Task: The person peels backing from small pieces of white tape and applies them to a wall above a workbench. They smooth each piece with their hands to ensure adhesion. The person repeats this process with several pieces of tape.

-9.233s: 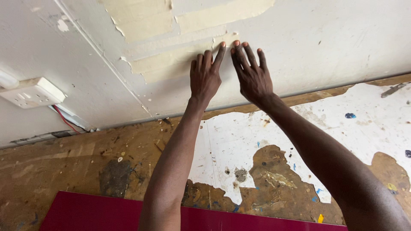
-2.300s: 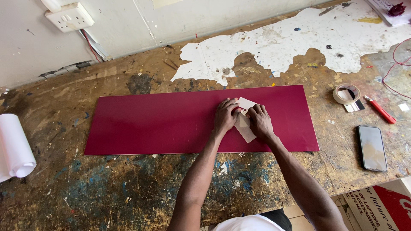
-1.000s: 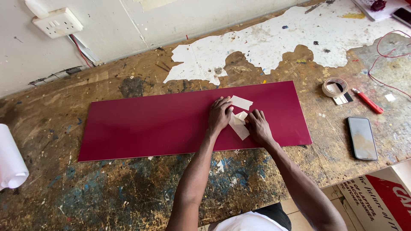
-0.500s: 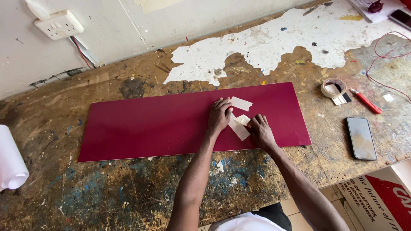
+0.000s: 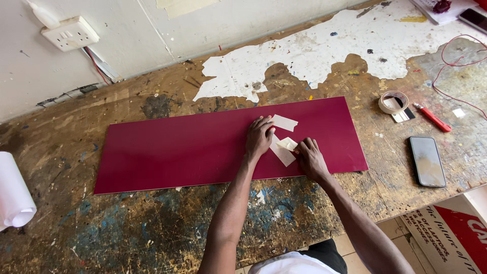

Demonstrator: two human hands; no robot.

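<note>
Left hand (image 5: 259, 137), fingers together, pins the red board (image 5: 203, 147) while the right hand (image 5: 310, 158) pinches a tape strip (image 5: 285, 148) flat near its right end.

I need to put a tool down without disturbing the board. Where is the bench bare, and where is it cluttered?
Bare bench lies left of the long maroon board, between it and the white paper roll, and along the front edge below it. On the board, the left hand and right hand press beige tape strips. Right is crowded: masking tape roll, red pen, black phone.
</note>
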